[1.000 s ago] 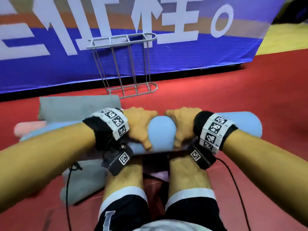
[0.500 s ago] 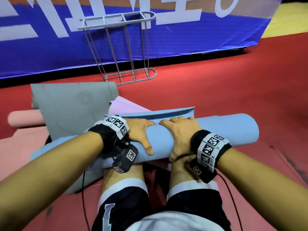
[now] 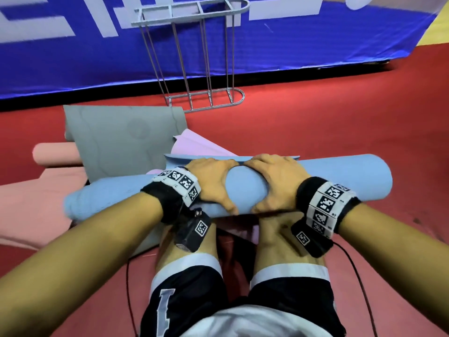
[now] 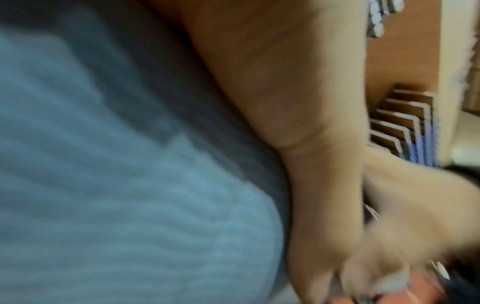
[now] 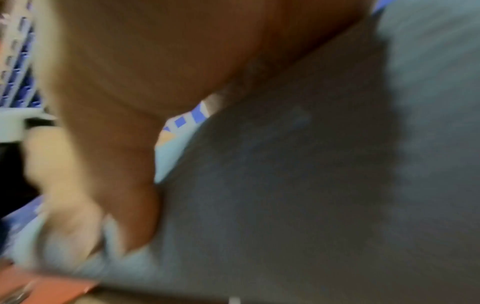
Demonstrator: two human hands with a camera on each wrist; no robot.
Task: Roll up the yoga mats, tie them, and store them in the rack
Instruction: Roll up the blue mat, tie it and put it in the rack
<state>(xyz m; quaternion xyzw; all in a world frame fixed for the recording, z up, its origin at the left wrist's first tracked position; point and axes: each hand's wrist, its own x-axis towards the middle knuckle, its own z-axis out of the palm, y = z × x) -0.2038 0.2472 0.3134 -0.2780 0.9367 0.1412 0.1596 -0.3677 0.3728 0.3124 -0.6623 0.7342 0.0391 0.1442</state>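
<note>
A light blue yoga mat (image 3: 340, 176), almost fully rolled, lies crosswise over my knees; its loose end (image 3: 230, 157) sticks out flat behind the roll. My left hand (image 3: 213, 183) and right hand (image 3: 272, 183) sit side by side on the middle of the roll, fingers curled over its far side and thumbs on the near side, gripping it. Both wrist views are blurred: the left shows blue mat (image 4: 116, 185) against the left hand (image 4: 311, 164), the right shows shaded mat (image 5: 311, 185) under the right hand (image 5: 130, 102). A grey wire rack (image 3: 192, 57) stands behind, with nothing in it.
A grey mat (image 3: 121, 139) lies partly unrolled at the back left. A pink rolled mat (image 3: 56, 154) lies at the far left and a flat pink mat (image 3: 24, 210) beside it. A lilac mat (image 3: 194, 144) peeks out behind the blue one. A blue banner (image 3: 315, 40) backs the red floor (image 3: 340, 117).
The roll has turned forward, taking in more of the loose blue end. My hands shifted back on top of it, close together, and the head view tilted down nearer the mat.
</note>
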